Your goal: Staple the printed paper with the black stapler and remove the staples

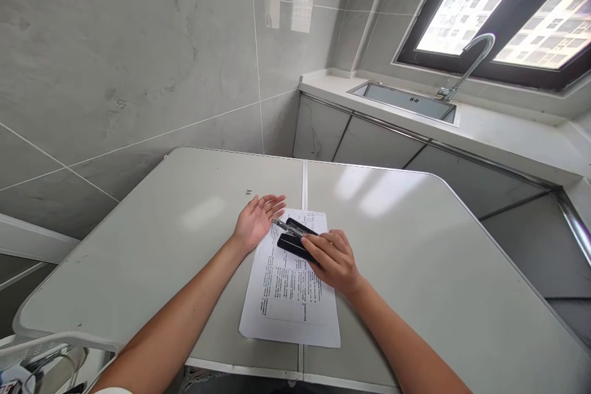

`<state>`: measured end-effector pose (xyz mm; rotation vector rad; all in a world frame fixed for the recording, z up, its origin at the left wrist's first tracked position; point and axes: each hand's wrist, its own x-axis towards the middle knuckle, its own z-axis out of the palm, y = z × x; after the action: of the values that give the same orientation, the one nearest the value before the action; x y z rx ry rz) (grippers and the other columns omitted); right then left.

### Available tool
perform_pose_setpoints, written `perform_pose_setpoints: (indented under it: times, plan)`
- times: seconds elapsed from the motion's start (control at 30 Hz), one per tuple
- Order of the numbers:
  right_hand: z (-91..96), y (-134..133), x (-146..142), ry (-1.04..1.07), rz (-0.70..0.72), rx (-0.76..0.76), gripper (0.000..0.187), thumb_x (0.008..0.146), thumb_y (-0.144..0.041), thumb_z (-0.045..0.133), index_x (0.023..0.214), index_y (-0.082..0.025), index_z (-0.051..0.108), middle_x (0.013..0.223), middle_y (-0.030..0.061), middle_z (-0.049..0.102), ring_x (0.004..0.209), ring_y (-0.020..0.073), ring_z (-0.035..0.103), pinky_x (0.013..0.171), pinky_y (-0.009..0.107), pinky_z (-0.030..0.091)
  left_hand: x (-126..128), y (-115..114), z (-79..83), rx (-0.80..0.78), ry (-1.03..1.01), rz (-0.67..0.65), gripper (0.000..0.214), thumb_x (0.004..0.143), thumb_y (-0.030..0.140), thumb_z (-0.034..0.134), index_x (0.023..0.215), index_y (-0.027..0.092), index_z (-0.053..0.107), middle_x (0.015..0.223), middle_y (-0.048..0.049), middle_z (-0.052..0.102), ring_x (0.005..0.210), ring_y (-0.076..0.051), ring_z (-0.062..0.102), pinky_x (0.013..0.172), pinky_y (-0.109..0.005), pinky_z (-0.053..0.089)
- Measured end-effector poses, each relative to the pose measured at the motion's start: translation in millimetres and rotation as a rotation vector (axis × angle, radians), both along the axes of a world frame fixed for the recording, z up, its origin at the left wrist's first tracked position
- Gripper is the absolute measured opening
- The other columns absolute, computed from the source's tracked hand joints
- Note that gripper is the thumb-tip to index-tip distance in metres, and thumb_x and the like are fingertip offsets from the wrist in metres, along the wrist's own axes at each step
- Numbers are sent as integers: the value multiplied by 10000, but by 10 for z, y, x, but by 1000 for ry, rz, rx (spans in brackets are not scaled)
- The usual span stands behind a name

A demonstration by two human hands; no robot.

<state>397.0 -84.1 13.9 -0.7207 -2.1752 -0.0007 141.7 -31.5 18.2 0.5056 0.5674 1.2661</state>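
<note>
A printed sheet of paper (290, 301) lies on the white folding table (415, 246). On its upper part sits a black stapler (295, 237), swung open so the metal staple rail shows. My right hand (333, 260) is closed on the stapler's near end. My left hand (257, 219) rests palm up at the sheet's top left corner, fingers spread, touching the tip of the metal rail. A few loose staples (249, 191) lie on the table beyond my left hand.
A steel sink (406, 100) with a curved tap (471, 61) is set into the counter at the back right, under a window (508, 6). Grey tiled wall stands behind the table. A white basket rim (41, 351) shows at the lower left.
</note>
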Motion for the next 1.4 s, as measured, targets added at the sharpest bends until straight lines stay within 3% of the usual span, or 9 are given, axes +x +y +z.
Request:
perform_pose_setpoints:
  times: [0.07, 0.2, 0.47, 0.63, 0.77, 0.97, 1.23, 1.3, 1.4]
  plan:
    - [-24, -19, -9, -94, 8, 56, 425, 986, -130, 595, 1343, -355, 640, 1202, 31, 764, 933, 216, 694, 851, 430, 547, 71, -70, 34, -57, -74, -6, 358, 990, 460, 571, 1119, 159, 718, 1440, -168, 636, 1321, -307, 615, 1104, -465, 494]
    - [-28, -53, -52, -185, 94, -75, 384, 1026, -171, 601, 1310, -423, 655, 1221, -20, 757, 968, 182, 711, 889, 384, 580, 209, -200, 69, -141, -111, -37, 379, 985, 490, 575, 1143, 169, 701, 1461, -164, 623, 1342, -323, 601, 1121, -504, 498]
    - [6, -85, -104, -174, 41, -115, 370, 1030, -178, 612, 1309, -414, 667, 1211, -9, 762, 991, 195, 722, 902, 404, 604, 232, -200, 52, -133, -103, 17, 328, 954, 491, 617, 1079, 203, 710, 1415, -117, 663, 1328, -303, 612, 1119, -497, 513]
    - [5, -86, -150, -214, 75, -30, 396, 1027, -141, 605, 1331, -391, 654, 1224, 9, 757, 1024, 193, 719, 905, 380, 596, 227, -201, 28, -172, -111, 19, 362, 955, 512, 617, 1080, 188, 720, 1399, -132, 670, 1266, -309, 648, 1113, -515, 514]
    - [-39, -75, -156, -193, 24, -37, 409, 1024, -129, 603, 1343, -381, 645, 1177, 23, 764, 1006, 198, 718, 924, 400, 588, 231, -180, 13, -153, -153, 34, 336, 962, 481, 595, 1051, 184, 722, 1373, -131, 683, 1205, -291, 678, 1086, -497, 529]
    - [-33, -121, -184, -265, 5, 198, 393, 1029, -124, 593, 1332, -368, 645, 1090, 5, 775, 927, 170, 700, 841, 348, 578, 221, -172, 14, -173, -152, 69, 307, 962, 453, 609, 1036, 180, 728, 1318, -129, 712, 1192, -287, 681, 1093, -488, 525]
    - [47, -83, -237, -47, -153, 299, 486, 921, -46, 684, 1339, -291, 640, 1024, 33, 752, 945, 195, 678, 921, 384, 518, 243, -168, 73, -269, -297, 100, 270, 963, 366, 608, 1040, 125, 702, 1259, -178, 710, 1122, -284, 705, 970, -417, 580]
    - [83, -66, -232, 22, -156, 250, 456, 905, -61, 682, 1304, -280, 656, 1002, 42, 744, 895, 205, 668, 896, 418, 512, 222, -164, 68, -300, -293, 130, 260, 960, 359, 614, 1040, 126, 696, 1188, -173, 718, 1024, -265, 718, 897, -395, 595]
    - [147, -38, -179, 237, -152, 63, 372, 881, -117, 716, 1212, -284, 690, 955, 50, 710, 825, 217, 649, 821, 443, 516, 168, -147, 27, -265, -298, 172, 240, 960, 362, 610, 1009, 139, 683, 936, -109, 684, 761, -187, 663, 716, -326, 570]
